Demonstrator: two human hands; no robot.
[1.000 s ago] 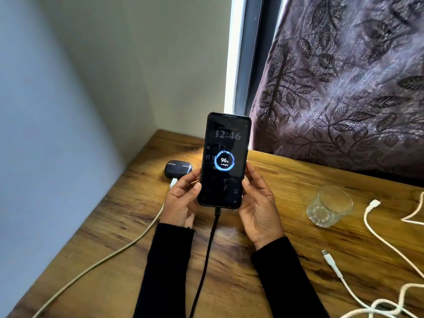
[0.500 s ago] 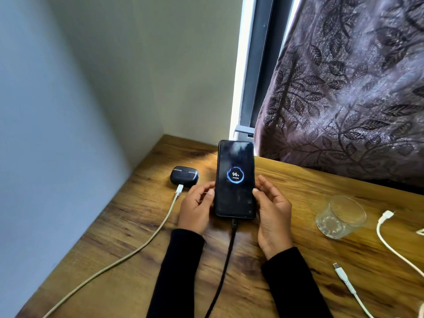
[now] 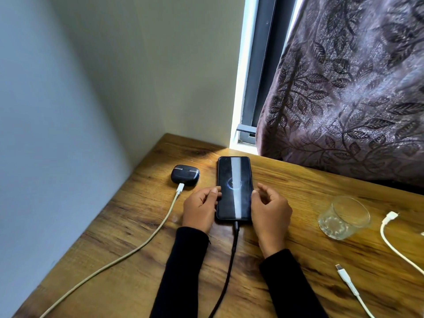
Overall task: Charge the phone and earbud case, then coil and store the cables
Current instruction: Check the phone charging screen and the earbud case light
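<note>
1. Since a second ago we have brought the phone (image 3: pixel 234 188) down from its raised, tilted hold, and it now lies flat on the tabletop (image 3: pixel 137 226), screen up, with only a faint ring glowing where the charge figure was bright before.
2. Farthest left, a beige cable (image 3: pixel 128 255) runs from the near edge of the tabletop up to the earbud case (image 3: pixel 185 175), its white plug seated in the case's near side; the dark case sits just left of the phone, close to the wall corner.
3. Our left hand (image 3: pixel 200 208) rests against the phone's left edge, fingers (image 3: pixel 214 191) loosely curled, the tips touching the side of the phone without wrapping it.
4. Between our hands the phone lies lengthwise, pointing away from us, and a black cable (image 3: pixel 230 260) is plugged into its near end and trails back between our black sleeves.
5. Our right hand (image 3: pixel 270 211) sits just beside the phone's right edge, fingers relaxed and half curled, holding nothing; whether it touches the phone we cannot tell.
6. Further right, a clear drinking glass (image 3: pixel 344 218) stands apart from the phone.
7. At the far right, two white cables (image 3: pixel 390 243) lie loose, their plug ends free.
8. Behind the tabletop hangs a purple leaf-patterned curtain (image 3: pixel 344 88).
</note>
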